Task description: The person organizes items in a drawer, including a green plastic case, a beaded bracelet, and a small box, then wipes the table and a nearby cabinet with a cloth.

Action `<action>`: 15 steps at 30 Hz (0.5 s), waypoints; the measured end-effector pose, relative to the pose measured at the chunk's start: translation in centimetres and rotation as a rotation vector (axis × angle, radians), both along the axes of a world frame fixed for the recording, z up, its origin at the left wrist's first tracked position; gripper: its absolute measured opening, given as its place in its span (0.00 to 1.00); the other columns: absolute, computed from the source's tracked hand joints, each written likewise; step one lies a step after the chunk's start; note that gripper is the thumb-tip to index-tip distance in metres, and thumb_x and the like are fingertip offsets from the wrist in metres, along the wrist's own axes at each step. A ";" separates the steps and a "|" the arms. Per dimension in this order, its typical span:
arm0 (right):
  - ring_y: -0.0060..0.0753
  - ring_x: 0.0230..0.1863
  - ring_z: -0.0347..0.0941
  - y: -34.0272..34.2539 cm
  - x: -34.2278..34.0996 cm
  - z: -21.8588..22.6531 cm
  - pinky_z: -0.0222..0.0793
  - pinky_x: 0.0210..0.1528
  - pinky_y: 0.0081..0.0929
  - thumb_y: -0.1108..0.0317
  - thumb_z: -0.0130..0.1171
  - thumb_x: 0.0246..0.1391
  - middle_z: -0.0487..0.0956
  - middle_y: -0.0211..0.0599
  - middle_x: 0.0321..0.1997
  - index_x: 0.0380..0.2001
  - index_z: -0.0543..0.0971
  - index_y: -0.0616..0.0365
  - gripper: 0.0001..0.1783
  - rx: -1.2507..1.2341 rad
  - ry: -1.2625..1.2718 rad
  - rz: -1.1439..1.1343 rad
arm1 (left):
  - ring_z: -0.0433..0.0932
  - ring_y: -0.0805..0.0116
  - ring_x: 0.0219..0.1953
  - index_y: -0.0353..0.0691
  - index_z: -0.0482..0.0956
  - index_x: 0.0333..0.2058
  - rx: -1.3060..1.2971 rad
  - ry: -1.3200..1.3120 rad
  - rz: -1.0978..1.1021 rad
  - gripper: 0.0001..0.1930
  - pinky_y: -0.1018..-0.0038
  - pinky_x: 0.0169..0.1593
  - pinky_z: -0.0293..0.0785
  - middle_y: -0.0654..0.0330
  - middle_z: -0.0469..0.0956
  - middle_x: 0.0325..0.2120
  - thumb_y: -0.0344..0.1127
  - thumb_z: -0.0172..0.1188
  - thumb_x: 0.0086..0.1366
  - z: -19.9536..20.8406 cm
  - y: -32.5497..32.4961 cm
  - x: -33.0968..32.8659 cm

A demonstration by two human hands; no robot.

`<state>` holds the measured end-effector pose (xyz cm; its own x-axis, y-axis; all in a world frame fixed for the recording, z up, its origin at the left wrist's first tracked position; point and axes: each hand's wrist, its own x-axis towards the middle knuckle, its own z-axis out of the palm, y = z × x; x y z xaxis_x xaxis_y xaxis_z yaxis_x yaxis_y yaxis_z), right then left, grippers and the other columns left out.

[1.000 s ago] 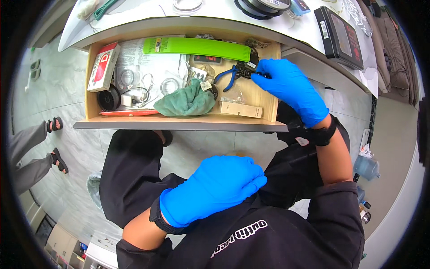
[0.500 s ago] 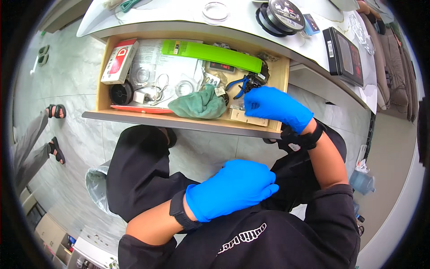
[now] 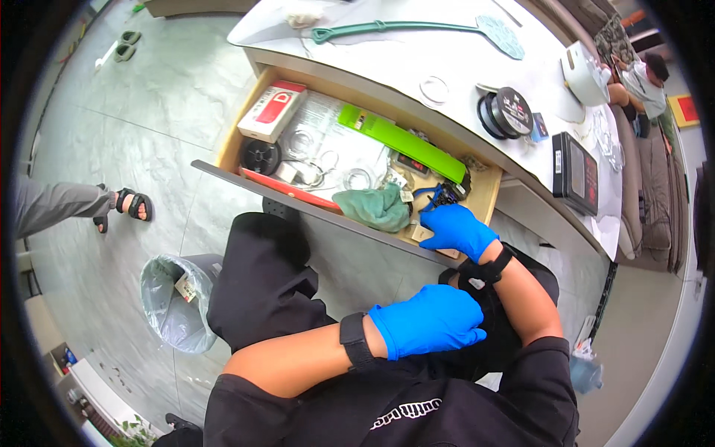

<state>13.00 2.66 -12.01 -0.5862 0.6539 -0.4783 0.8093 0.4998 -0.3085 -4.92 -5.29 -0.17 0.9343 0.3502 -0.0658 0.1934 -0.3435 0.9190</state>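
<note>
My right hand [image 3: 462, 229], in a blue glove, reaches into the right end of the open drawer [image 3: 246, 127]. Its thumb and fingers are apart above a small beige box [image 3: 420, 232], which it partly covers; whether it touches the box I cannot tell. Beside the fingertips lie blue-handled pliers [image 3: 430, 195] and a crumpled green cloth [image 3: 376, 207]. My left hand [image 3: 428, 320], gloved in blue too, hovers over my lap with curled fingers; whatever they may hold is hidden. A long bright-green case [image 3: 402, 141] lies across the drawer.
A red-and-white box [image 3: 272, 110], a black spool [image 3: 260, 156] and a white charger [image 3: 286, 173] fill the drawer's left end. On the tabletop are a fly swatter [image 3: 417, 28], line spools [image 3: 510, 112] and a black scale [image 3: 575, 173]. A lined bin [image 3: 175, 313] stands at left; people are nearby.
The view has turned, bringing the fly swatter and more of the bin into sight. My right hand has loosened from a closed shape, its thumb now apart. My left hand stays curled.
</note>
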 end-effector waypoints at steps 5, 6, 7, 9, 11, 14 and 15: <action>0.53 0.31 0.76 0.1 0.5 -1.2 0.72 0.33 0.45 0.47 0.62 0.40 0.78 0.48 0.26 0.26 0.79 0.57 0.22 0.040 0.006 0.071 | 0.75 0.44 0.28 0.41 0.77 0.28 0.010 0.022 0.033 0.19 0.54 0.32 0.71 0.47 0.75 0.24 0.52 0.49 0.65 -0.2 0.2 -0.7; 0.53 0.31 0.76 0.3 0.6 -1.2 0.72 0.34 0.45 0.48 0.61 0.41 0.78 0.49 0.26 0.27 0.79 0.57 0.21 0.075 0.012 0.088 | 0.75 0.44 0.28 0.41 0.77 0.28 0.027 0.043 0.039 0.19 0.54 0.32 0.71 0.47 0.76 0.24 0.52 0.49 0.65 -0.2 0.4 -0.8; 0.53 0.31 0.76 0.1 -0.2 -0.3 0.72 0.34 0.44 0.50 0.61 0.41 0.78 0.50 0.26 0.27 0.79 0.57 0.20 0.048 -0.011 0.054 | 0.75 0.44 0.29 0.41 0.77 0.29 0.001 0.029 0.054 0.20 0.54 0.32 0.71 0.48 0.76 0.24 0.52 0.49 0.65 -0.1 0.4 -1.2; 0.54 0.31 0.76 0.3 0.1 0.8 0.72 0.34 0.45 0.49 0.61 0.41 0.78 0.50 0.27 0.28 0.79 0.57 0.21 0.056 -0.007 0.007 | 0.76 0.44 0.29 0.41 0.77 0.30 -0.027 0.033 0.100 0.20 0.54 0.33 0.71 0.48 0.76 0.25 0.53 0.49 0.65 0.6 0.9 -1.8; 0.54 0.31 0.76 -0.5 0.5 0.8 0.72 0.34 0.45 0.48 0.61 0.42 0.78 0.50 0.27 0.28 0.79 0.57 0.21 0.097 0.057 -0.029 | 0.76 0.44 0.31 0.42 0.78 0.31 -0.026 0.024 0.156 0.20 0.55 0.34 0.72 0.48 0.77 0.26 0.53 0.50 0.65 0.7 1.2 -2.1; 0.55 0.31 0.76 0.3 0.9 3.5 0.72 0.33 0.45 0.47 0.60 0.45 0.78 0.49 0.27 0.32 0.79 0.57 0.23 -0.006 -0.001 -0.117 | 0.76 0.45 0.34 0.43 0.79 0.33 0.053 0.026 0.233 0.19 0.58 0.37 0.72 0.47 0.77 0.30 0.53 0.51 0.65 0.5 2.0 -1.9; 0.55 0.31 0.76 -0.6 1.1 4.4 0.72 0.33 0.44 0.47 0.60 0.45 0.78 0.49 0.26 0.33 0.78 0.58 0.23 0.056 0.038 -0.152 | 0.76 0.47 0.33 0.42 0.79 0.34 0.013 -0.011 0.291 0.18 0.60 0.36 0.72 0.48 0.78 0.30 0.51 0.52 0.66 0.7 1.7 -1.9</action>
